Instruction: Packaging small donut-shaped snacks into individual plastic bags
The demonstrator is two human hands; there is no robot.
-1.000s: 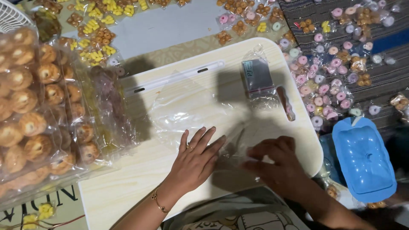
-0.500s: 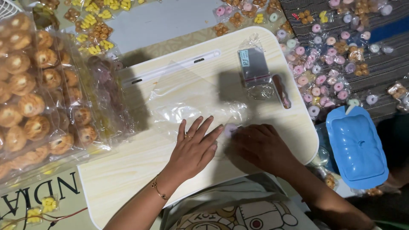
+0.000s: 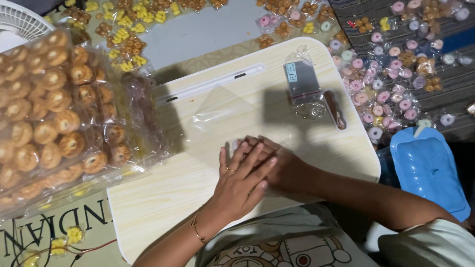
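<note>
Pale wood-grain tabletop (image 3: 163,198) w/ rounded corners sits over a floor strewn w/ small snack packets. Left hand (image 3: 242,180) lies flat, fingers spread, pressing down partly over the right hand (image 3: 279,165), which is also flat, palm down, on a clear plastic bag (image 3: 222,113) spread across the tabletop centre. Neither hand grips anything; both just press on the film. Whether sth small lies under the palms can't be told. Gold ring and thin bracelet on the left.

Just beyond the bag, a long white slot (image 3: 213,84) runs along the tabletop's far edge. Near the far right corner: small stack of clear pouches (image 3: 303,81) w/ a grey-blue rectangular label and a red strip across the lower edge; beside it a narrow handle cut-out (image 3: 335,110).

Left of the tabletop, touching its edge: big clear packs of round golden-brown cookies (image 3: 49,118). Far side: small packets of yellow and brown ring sweets (image 3: 126,47). Right: packets of pink, lilac and white ring sweets (image 3: 383,91) on a striped mat. Blue plastic lid (image 3: 428,170) near the right edge. White fan grille (image 3: 20,20) top left.
</note>
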